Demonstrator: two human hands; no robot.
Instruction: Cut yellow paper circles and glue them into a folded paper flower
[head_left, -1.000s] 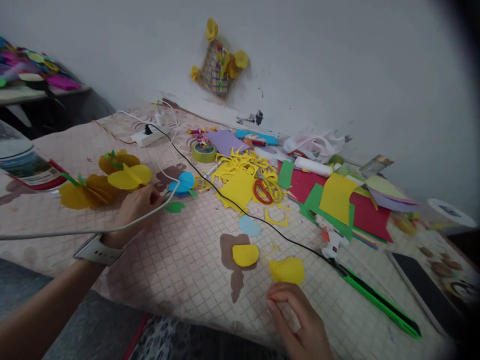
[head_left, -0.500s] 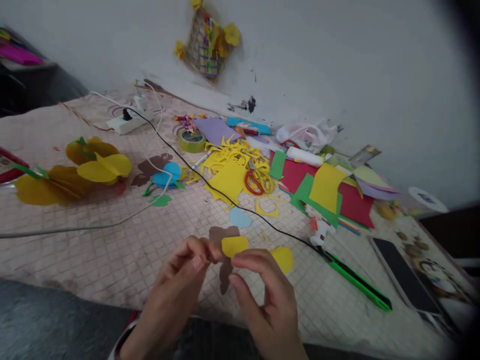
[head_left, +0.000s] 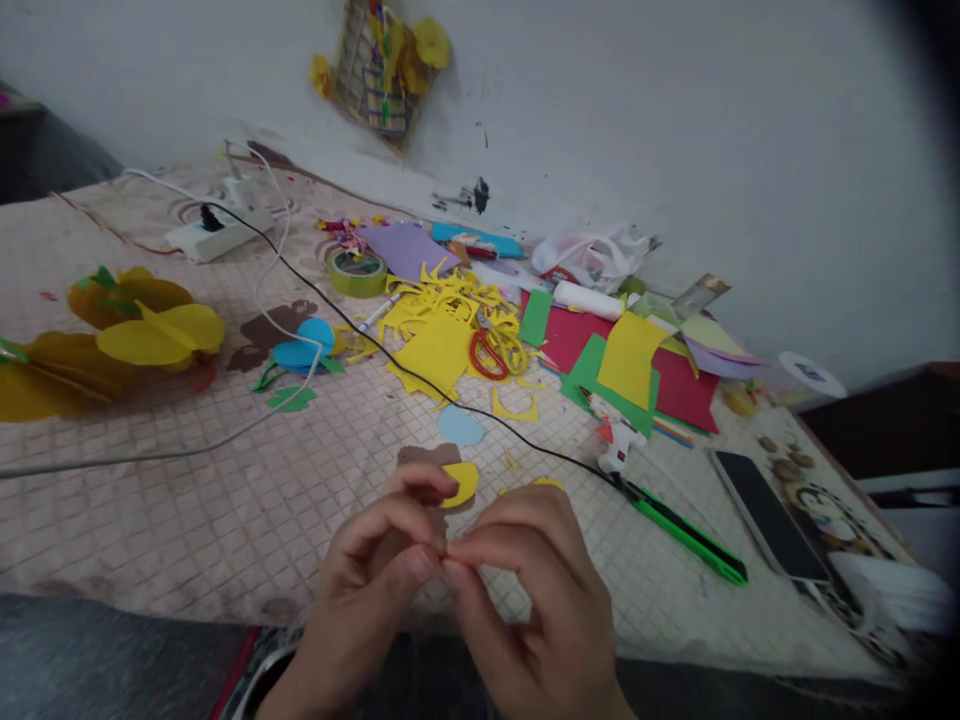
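My left hand [head_left: 386,575] and my right hand [head_left: 536,585] meet fingertip to fingertip over the front edge of the table. Thumb and forefinger are pinched on both; whatever is between them is too small to make out. Just beyond my left fingers lies a yellow paper piece [head_left: 459,484], and another yellow piece [head_left: 549,483] is mostly hidden behind my right hand. A light blue oval [head_left: 461,426] rests farther back on the checked cloth [head_left: 225,520].
Yellow scraps [head_left: 431,350] with red-handled scissors [head_left: 487,355] lie mid-table. Yellow paper shapes [head_left: 161,335] stand left. A black cable [head_left: 360,345] crosses to the glue gun [head_left: 619,445], beside a green cutter [head_left: 686,535] and a phone [head_left: 765,515]. Coloured sheets [head_left: 630,360] lie back right.
My hands have come together, and the right thumb and forefinger have closed into a pinch. The whole view has shifted, so the table's things appear farther left.
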